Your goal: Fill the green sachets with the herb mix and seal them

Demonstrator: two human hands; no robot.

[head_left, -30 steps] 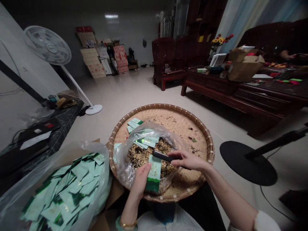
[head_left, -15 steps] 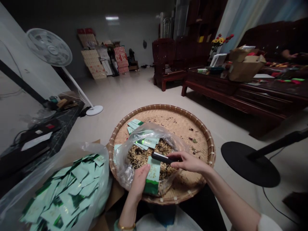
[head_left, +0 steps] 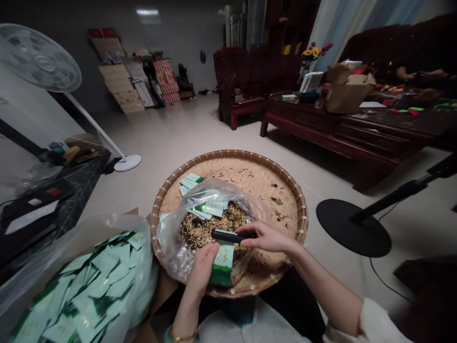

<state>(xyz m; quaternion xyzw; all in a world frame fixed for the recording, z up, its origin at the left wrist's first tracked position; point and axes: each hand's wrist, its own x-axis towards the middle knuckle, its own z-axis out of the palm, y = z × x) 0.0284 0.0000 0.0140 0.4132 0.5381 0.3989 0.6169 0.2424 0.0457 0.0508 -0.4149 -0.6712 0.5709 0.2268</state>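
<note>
My left hand (head_left: 202,267) is closed on a small green and pale sachet (head_left: 222,265), held upright over a clear plastic bag (head_left: 174,238) of loose dried tea. My right hand (head_left: 266,237) grips a black bar-shaped tool (head_left: 226,235) laid across the top edge of the sachet. The bag rests on a round woven bamboo tray (head_left: 285,188) on my lap. More green sachets (head_left: 209,208) lie inside the bag and on the tray behind it.
At lower left a large clear bag (head_left: 82,286) holds several green sachets. A standing fan (head_left: 39,59) is at the left, a black round stand base (head_left: 353,227) at the right. Dark wooden furniture and a cardboard box (head_left: 344,93) stand at the back right, where another person's arm rests.
The black tool has shifted left and now lies across the sachet's top. The camera has tilted and moved slightly; both hands stay over the bag.
</note>
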